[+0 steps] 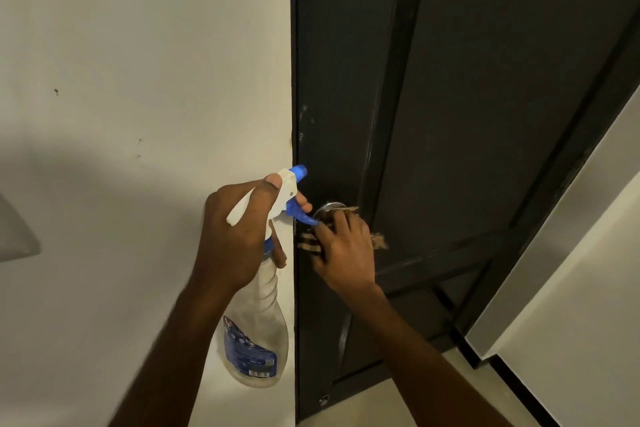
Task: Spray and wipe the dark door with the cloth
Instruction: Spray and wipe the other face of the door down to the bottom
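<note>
The left hand (239,236) has its grip clamped round the neck of a clear plastic spray bottle (266,305) with a blue label (247,354). One finger lies on the blue trigger (304,218), and the blue nozzle (299,171) points at the dark panelled door (485,114). I cannot tell how much liquid the bottle holds. The right hand (346,253), its grip closed on a brown cloth (379,241), presses it against the door at the round metal knob (329,207), near the white wall (138,45).
</note>
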